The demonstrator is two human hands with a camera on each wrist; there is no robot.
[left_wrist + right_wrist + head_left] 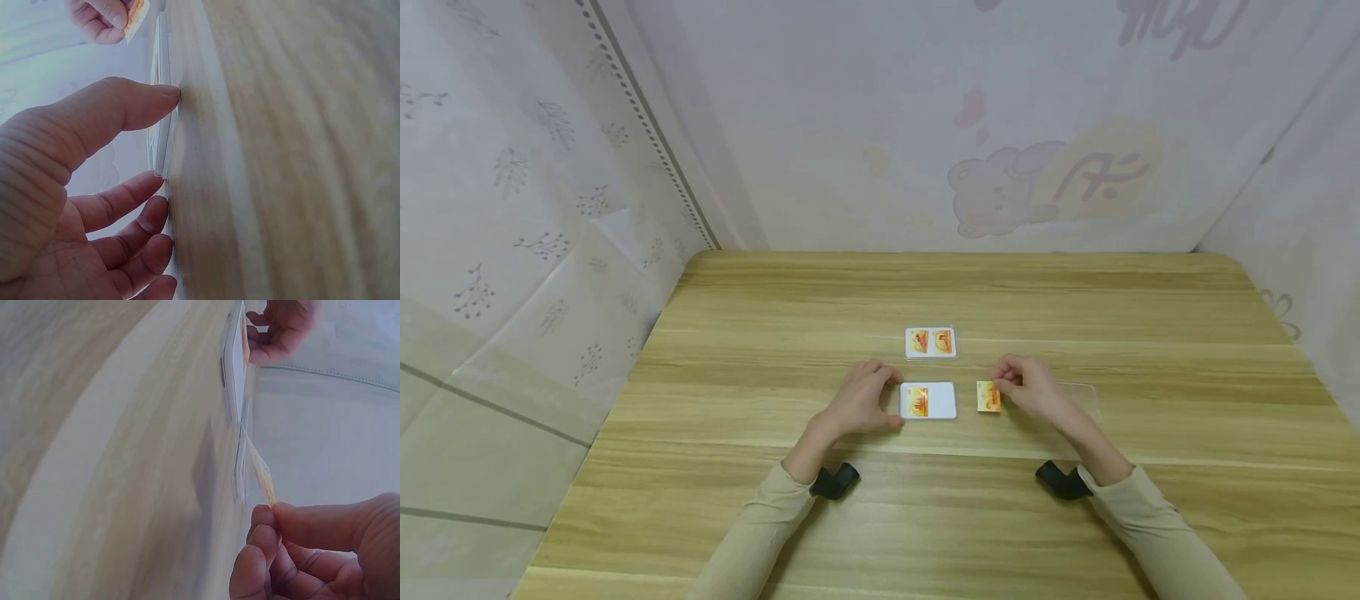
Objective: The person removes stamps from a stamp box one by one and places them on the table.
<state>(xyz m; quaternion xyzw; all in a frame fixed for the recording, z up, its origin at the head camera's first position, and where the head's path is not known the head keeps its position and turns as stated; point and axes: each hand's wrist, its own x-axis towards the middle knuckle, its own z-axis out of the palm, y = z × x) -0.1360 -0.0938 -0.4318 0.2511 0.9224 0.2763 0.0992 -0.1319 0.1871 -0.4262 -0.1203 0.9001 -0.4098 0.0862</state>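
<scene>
Currently you're pinching: square yellow-orange card point(988, 398), right grip point(1030, 389) closed; apparently steadying: white rectangular plastic-looking tray point(942, 401), left grip point(861, 400) half-open across it.

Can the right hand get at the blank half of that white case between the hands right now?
Probably yes. The right hand, pinching a yellow picture card, is just right of the white case, with only table showing between card and case; the left hand holds the case's opposite end.

Left fingers point(119, 199) hold white case point(164, 139) — 1 card point(135, 20) beyond.
</scene>
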